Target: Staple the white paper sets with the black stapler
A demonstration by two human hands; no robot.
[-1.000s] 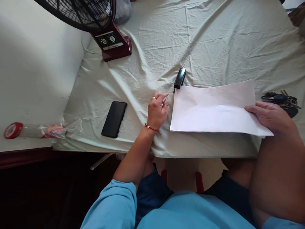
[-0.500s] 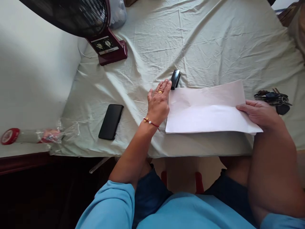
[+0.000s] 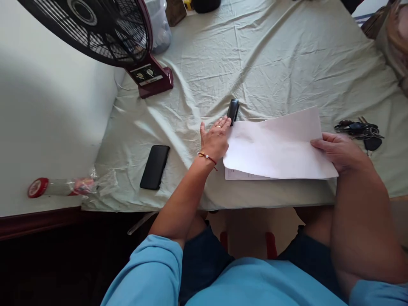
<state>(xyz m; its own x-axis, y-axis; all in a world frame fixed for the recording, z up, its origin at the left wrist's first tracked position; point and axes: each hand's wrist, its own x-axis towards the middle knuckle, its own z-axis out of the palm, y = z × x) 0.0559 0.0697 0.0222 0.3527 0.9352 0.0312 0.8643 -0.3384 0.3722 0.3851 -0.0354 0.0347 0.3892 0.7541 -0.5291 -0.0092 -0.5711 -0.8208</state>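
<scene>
A: Where are the sheets?

B: The paper (image 3: 277,146) lies right of centre in the frame, on the pale cloth (image 3: 280,63) near its lower edge. There are at least two sheets: the top one is lifted and skewed, and a strip of a printed sheet shows under its lower left corner.

A: And the hands?

B: The left hand (image 3: 216,138) lies flat at the paper's left edge, fingers stretched out and loose, gripping nothing. Its fingertips reach up to the stapler (image 3: 233,111), touching it or just short of it; I cannot tell which. A ring shows on one finger and a red cord on the wrist.

A: The right one?

B: The right hand (image 3: 339,152) is at the paper's right end, fingers bent over the top sheet and holding its edge. The thumb is hidden under the paper.

A: What else is about?

B: A black phone (image 3: 154,166) lies face down left of the left hand, well apart from it. The keys (image 3: 360,129) sit at the right, just above the right hand. A dark red fan (image 3: 105,29) stands in the upper left, and a plastic-wrapped roll (image 3: 63,186) lies at the lower left, beside the cloth's corner.
</scene>
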